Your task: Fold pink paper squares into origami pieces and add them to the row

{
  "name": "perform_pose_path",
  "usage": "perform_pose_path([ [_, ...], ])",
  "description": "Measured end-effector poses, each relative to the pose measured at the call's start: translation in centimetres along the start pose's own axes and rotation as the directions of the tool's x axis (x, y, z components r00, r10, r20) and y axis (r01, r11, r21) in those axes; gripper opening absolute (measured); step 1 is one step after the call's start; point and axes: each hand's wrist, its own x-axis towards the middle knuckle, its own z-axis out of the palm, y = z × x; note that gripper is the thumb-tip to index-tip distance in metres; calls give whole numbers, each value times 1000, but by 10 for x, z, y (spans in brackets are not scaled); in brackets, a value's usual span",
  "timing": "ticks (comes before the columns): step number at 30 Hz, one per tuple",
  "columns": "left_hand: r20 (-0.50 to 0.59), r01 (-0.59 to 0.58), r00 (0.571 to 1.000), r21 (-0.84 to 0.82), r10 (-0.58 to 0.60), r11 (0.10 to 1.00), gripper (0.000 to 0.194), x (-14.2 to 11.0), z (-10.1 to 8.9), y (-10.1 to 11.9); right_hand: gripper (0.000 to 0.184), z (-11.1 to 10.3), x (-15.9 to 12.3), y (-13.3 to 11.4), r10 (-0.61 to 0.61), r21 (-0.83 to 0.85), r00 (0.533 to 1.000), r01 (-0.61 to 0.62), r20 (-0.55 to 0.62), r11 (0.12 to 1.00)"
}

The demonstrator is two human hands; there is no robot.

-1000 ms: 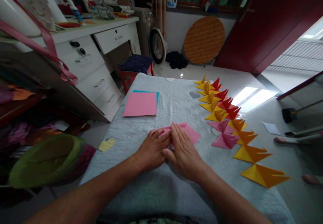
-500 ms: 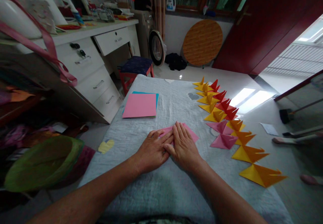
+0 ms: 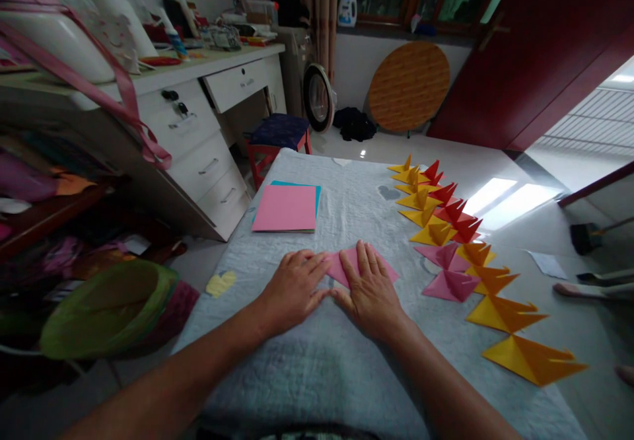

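Observation:
A folded piece of pink paper [image 3: 337, 269] lies on the cloth-covered table in front of me, partly covered by my hands. My right hand [image 3: 370, 291] rests flat on its middle and right part with the fingers stretched out. At the paper's left end, my left hand [image 3: 296, 289] lies palm down, its fingers extended and the tips at the edge. The two thumbs point toward each other with a small gap between them. Beyond my left hand sits a stack of square paper sheets [image 3: 284, 209], pink on top with blue showing behind.
Rows of folded paper cranes stand along the table's right side: yellow [image 3: 434, 233], red [image 3: 465, 228], pink [image 3: 450, 285] and orange-yellow [image 3: 532, 359]. A green basket [image 3: 106, 314] is at lower left. Behind are a stool [image 3: 279, 131] and a white desk [image 3: 183, 123].
My hands have moved apart: the left slid left off the right, and the right now lies flat with fingers spread. More of the pink paper shows. The view has shifted slightly left.

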Motion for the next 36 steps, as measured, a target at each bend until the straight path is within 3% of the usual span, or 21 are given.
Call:
perform_pose_path([
  [4, -20, 176, 983, -134, -180, 975, 29, 9, -21, -25, 77, 0, 0, -1, 2, 6, 1000, -2, 2, 1000],
  [8, 102, 224, 974, -330, -201, 917, 22, 25, -28, -39, 77, -1, 0, -4, 2, 7, 1000, -3, 17, 1000],
  [11, 153, 286, 956, -320, -249, 903, 23, 35, -24, -39, 77, -2, 1, -6, -4, 17, 1000, 4, 11, 1000],
  [18, 113, 359, 933, -209, -342, 910, 16, 40, -13, -35, 74, 0, 1, -5, -35, 29, 999, 35, -19, 999],
  [29, 149, 284, 954, -187, -259, 940, 13, 31, -21, -49, 72, 0, 1, -5, -35, 51, 999, 35, -11, 998],
  [32, 56, 250, 968, -109, -245, 962, 23, 26, -20, -45, 72, 1, 1, -5, -34, 42, 999, 34, -13, 999],
  [34, -42, 149, 988, -17, -150, 989, 33, 20, -15, -34, 73, 0, 1, -5, -35, 35, 999, 35, -8, 999],
  [36, -47, -36, 998, 17, 37, 999, 40, 12, -7, -19, 73, 0, 1, -5, -37, 32, 999, 37, -2, 999],
])
